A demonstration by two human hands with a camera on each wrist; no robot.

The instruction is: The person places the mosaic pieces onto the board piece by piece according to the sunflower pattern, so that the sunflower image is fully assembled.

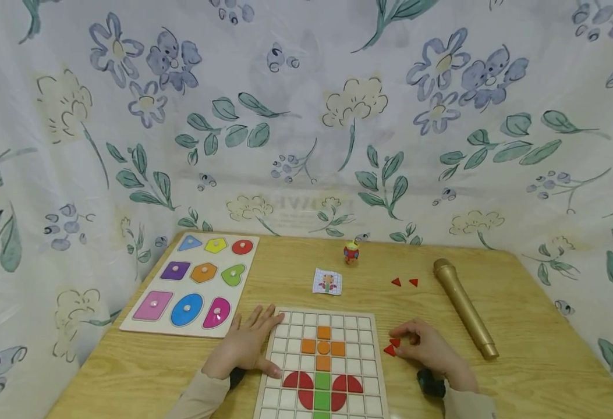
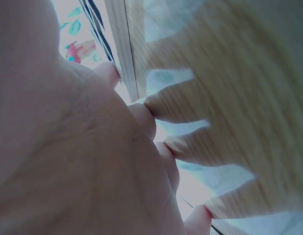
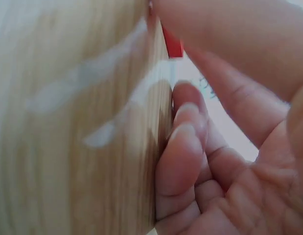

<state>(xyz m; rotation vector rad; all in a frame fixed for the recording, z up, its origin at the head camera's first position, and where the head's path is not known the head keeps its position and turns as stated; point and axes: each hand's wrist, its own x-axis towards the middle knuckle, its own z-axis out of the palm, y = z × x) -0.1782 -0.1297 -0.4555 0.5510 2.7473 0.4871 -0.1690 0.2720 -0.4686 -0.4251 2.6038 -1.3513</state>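
One small red triangular piece [image 1: 395,342] lies at the nearer right hand's [image 1: 429,350] left side, seemingly pinched between thumb and forefinger, though partly hidden, with a second red triangle [image 1: 389,350] beside it, right of the white-squared wooden board [image 1: 352,349] that the left hand [image 1: 242,347] touches, fingers apart.

On the left we see the wood-grained tabletop [image 3: 68,181], crossed by pale streaks (reflections, by the look of them). On the right we have the right hand [image 3: 259,176], its palm side showing and the nearer fingers bent in against the wood. Farther off, we make out a small red piece [image 3: 174,44], partly hidden by a blurred digit; beyond, a white background [image 3: 235,132] bears faint bluish-green marks.
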